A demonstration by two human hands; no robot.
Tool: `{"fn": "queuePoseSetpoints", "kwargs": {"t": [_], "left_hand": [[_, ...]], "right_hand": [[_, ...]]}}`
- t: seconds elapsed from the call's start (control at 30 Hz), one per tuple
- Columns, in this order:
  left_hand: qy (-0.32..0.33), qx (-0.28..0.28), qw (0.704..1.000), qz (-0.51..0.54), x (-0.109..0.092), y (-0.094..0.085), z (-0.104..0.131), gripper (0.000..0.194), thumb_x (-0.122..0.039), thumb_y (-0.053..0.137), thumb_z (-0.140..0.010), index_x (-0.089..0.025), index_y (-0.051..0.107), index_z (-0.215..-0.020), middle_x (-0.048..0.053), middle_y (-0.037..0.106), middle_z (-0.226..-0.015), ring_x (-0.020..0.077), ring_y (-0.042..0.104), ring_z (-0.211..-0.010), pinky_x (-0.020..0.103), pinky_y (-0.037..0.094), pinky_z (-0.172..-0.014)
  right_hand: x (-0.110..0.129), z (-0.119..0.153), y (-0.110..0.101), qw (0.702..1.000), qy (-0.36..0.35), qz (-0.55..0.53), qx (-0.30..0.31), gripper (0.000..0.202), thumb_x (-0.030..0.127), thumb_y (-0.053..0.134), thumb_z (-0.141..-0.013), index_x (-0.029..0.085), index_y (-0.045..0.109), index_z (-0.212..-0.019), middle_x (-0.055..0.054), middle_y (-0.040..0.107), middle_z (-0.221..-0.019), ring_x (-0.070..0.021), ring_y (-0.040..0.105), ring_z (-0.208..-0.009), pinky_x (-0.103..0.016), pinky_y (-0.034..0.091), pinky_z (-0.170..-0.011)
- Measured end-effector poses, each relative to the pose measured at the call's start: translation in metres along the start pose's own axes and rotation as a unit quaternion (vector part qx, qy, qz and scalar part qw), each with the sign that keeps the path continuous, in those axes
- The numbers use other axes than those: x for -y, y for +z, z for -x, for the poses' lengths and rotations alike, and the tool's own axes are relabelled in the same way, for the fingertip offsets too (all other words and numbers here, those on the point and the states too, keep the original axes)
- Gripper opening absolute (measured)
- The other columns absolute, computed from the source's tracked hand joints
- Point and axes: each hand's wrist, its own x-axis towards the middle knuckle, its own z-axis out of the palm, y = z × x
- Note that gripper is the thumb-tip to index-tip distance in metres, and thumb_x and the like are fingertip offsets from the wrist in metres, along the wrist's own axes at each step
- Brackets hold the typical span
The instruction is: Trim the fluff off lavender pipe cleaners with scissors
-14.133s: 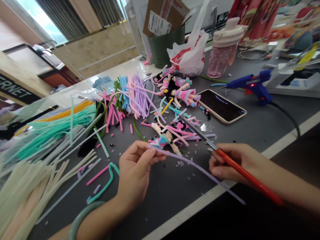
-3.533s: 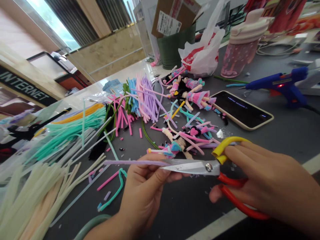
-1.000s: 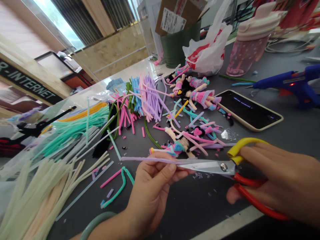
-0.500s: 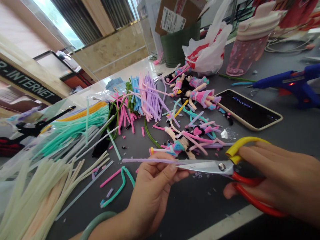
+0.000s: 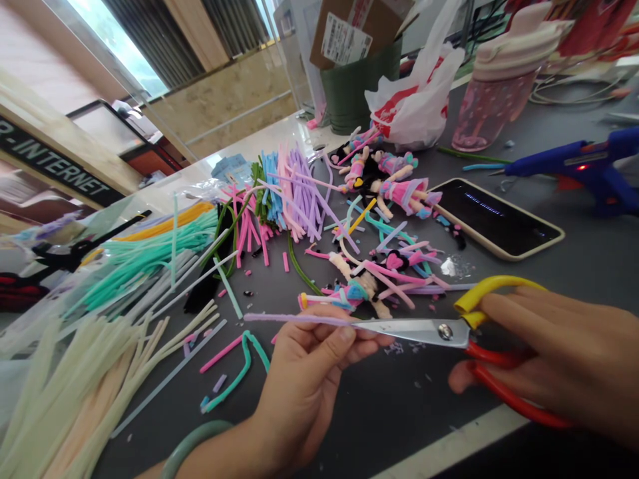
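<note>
My left hand (image 5: pixel 309 372) pinches a lavender pipe cleaner (image 5: pixel 284 319) between thumb and fingers; its free end points left. In my right hand (image 5: pixel 564 352) is a pair of scissors (image 5: pixel 419 331) with one yellow and one red handle. The blades look closed together, and their tips meet the pipe cleaner right at my left thumb and fingers. Just beyond my left hand lies a small pipe-cleaner doll (image 5: pixel 349 293) in pink, white and teal. Tiny lavender fuzz clippings lie on the dark table (image 5: pixel 389 412) below the blades.
Cut pipe-cleaner bundles (image 5: pixel 299 193) spread across the middle, with pale ones (image 5: pixel 50 392) at left. Several finished dolls (image 5: pixel 404 193) lie behind. At right are a phone (image 5: pixel 499 219) and a blue glue gun (image 5: pixel 574 166) with a lit red light. A pink bottle (image 5: pixel 499 86) stands at the back.
The scissor blades have come together at the pipe cleaner, and its length along the blades no longer shows. My right hand has shifted slightly right; my left hand stays nearly still.
</note>
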Motion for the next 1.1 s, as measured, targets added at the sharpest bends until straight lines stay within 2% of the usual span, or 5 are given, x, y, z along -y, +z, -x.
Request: {"fn": "queuePoseSetpoints", "kwargs": {"t": [0.07,0.33,0.77,1.03,1.1], "left_hand": [[-0.003,0.003,1.0,0.003,0.0,0.0,0.0,0.02,-0.018,0.093,-0.062,-0.018,0.075,-0.068,0.0,0.078,-0.065,0.0126,0.076,-0.068,0.013,0.057,-0.064],[0.009,-0.005,1.0,0.006,0.002,0.001,0.0,0.02,-0.018,0.094,-0.06,-0.017,0.075,-0.066,-0.002,0.077,-0.066,0.0116,0.075,-0.065,0.015,0.059,-0.064],[0.008,-0.014,1.0,0.007,0.004,0.001,-0.001,0.022,-0.019,0.095,-0.057,-0.016,0.076,-0.066,-0.003,0.075,-0.065,0.0098,0.071,-0.063,0.016,0.06,-0.062],[0.002,-0.012,1.0,-0.002,0.001,0.0,0.0,0.019,-0.017,0.094,-0.059,-0.015,0.076,-0.064,-0.002,0.075,-0.064,0.0095,0.07,-0.061,0.016,0.059,-0.062],[-0.001,-0.008,1.0,-0.001,0.001,-0.001,0.0,0.019,-0.017,0.094,-0.059,-0.016,0.076,-0.064,-0.001,0.075,-0.064,0.01,0.071,-0.062,0.016,0.059,-0.063]], "right_hand": [[0.0,-0.001,-0.001,0.999,-0.04,0.035,-0.01,0.058,0.075,0.034,-0.09,0.025,0.056,-0.07,-0.003,0.064,-0.062,-0.0174,0.065,-0.05,-0.027,0.047,-0.037],[0.012,-0.016,-0.004,0.994,-0.043,0.084,-0.057,0.063,0.07,0.021,-0.095,0.023,0.054,-0.068,-0.007,0.064,-0.064,-0.019,0.066,-0.054,-0.029,0.051,-0.041],[0.007,-0.016,-0.005,0.993,-0.062,0.073,-0.064,0.058,0.072,0.032,-0.092,0.025,0.055,-0.07,-0.006,0.067,-0.065,-0.0196,0.069,-0.057,-0.028,0.049,-0.04],[0.007,-0.007,-0.002,0.997,-0.032,0.065,-0.033,0.059,0.071,0.035,-0.091,0.022,0.061,-0.072,-0.008,0.068,-0.069,-0.0234,0.069,-0.06,-0.033,0.052,-0.042],[0.007,-0.005,0.001,0.998,0.012,0.047,-0.042,0.063,0.077,0.035,-0.087,0.023,0.062,-0.07,-0.007,0.068,-0.068,-0.0212,0.067,-0.058,-0.032,0.051,-0.044]]}}
